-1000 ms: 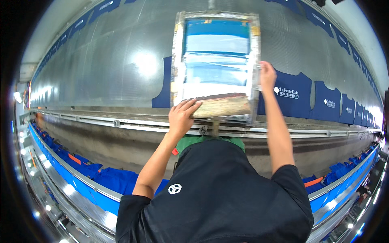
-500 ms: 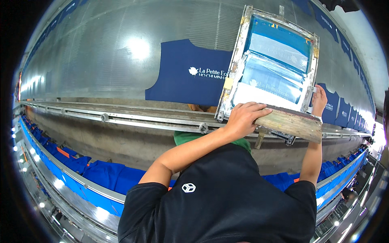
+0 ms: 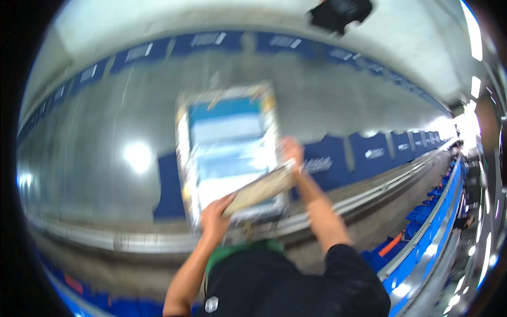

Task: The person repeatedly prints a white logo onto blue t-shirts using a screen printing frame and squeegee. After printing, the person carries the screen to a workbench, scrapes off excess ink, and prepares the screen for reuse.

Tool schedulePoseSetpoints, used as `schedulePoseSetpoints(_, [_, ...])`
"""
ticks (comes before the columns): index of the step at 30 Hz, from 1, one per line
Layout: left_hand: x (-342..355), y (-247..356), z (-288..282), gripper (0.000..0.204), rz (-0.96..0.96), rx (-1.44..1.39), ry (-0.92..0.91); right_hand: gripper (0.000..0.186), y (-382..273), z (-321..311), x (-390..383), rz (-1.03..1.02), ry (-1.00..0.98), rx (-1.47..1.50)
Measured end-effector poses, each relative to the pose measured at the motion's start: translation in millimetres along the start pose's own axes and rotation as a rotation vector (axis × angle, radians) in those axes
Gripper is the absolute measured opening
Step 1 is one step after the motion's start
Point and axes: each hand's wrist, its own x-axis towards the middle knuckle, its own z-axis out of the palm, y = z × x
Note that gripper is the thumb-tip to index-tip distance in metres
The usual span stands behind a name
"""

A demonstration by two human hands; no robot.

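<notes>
A screen-printing frame (image 3: pixel 271 113) with worn pale edges lies over a navy fabric piece (image 3: pixel 169 185), whose left edge sticks out. Its mesh is blue at the far end, with white ink toward the near end. A wooden-handled squeegee (image 3: pixel 261 190) slants across the near part of the screen. My left hand (image 3: pixel 215 217) is closed round the squeegee's left end. My right hand (image 3: pixel 292 151) is at the frame's right edge, its fingers closed against it, with the squeegee's right end by the wrist. Motion blurs both hands and the frame.
More navy pieces (image 3: pixel 372 153) with white prints run to the right, and others (image 3: pixel 208 43) line the table's far edge. A metal rail (image 3: pixel 134 240) borders the near side. Beyond a walkway on the right stands a blue-sided rack (image 3: pixel 425 238). A dark cloth (image 3: pixel 340 13) lies at the top.
The view has swung to the right. The screen frame now covers more of the left navy piece, hiding its print. The squeegee tilts the other way, right end higher. Both hands keep their places.
</notes>
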Motion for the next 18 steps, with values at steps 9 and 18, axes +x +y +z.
schedulePoseSetpoints(9, [-4, -68, -1, 0.059, -0.182, 0.189, 0.216, 0.027, -64, 81, -50, 0.143, 0.128, 0.520])
schedulePoseSetpoints(18, [26, -69, 13, 0.060, -0.155, 0.306, 0.269, 0.027, -66, 71, -46, 0.188, 0.126, 0.607])
